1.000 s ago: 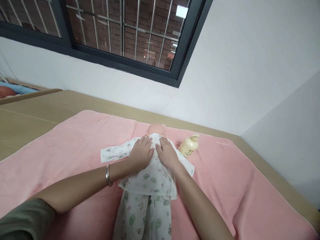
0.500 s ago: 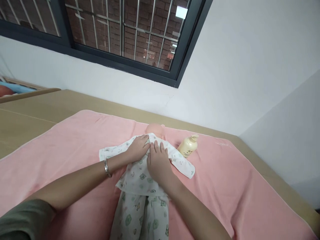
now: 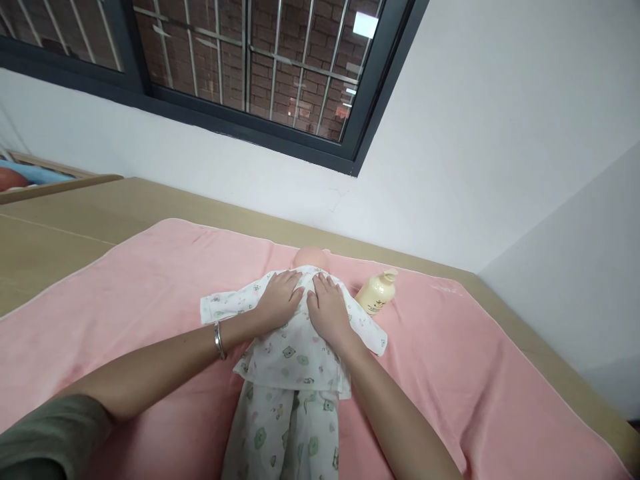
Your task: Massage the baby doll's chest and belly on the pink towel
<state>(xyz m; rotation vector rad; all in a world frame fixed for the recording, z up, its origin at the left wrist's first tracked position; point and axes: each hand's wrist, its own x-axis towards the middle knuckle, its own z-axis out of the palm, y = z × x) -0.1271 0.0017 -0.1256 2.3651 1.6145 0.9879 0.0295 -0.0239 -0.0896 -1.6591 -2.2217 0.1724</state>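
Observation:
A doll, its rounded head (image 3: 310, 257) at the far end, lies on a pink blanket (image 3: 165, 273). It wears a white printed top (image 3: 295, 357) with the sleeves spread out and matching trousers (image 3: 267, 427). My left hand (image 3: 278, 299) rests flat on the left side of the doll's upper body, fingers stretched toward the head. On the right side of the upper body lies my right hand (image 3: 330, 312), also flat with its fingers extended. Neither hand grips anything. A silver bracelet (image 3: 219, 340) circles my left wrist.
A cream pump bottle (image 3: 376, 292) leans beside the doll's right-hand sleeve. Behind the blanket run a wooden surface (image 3: 165, 199) and a white wall (image 3: 425, 167) with a dark-framed window (image 3: 360, 143). At far left, blue and orange items (image 3: 43, 175) sit behind a wooden edge.
My hands have moved apart across the doll's chest, the right one shifting to the right. The bottle stays where it was.

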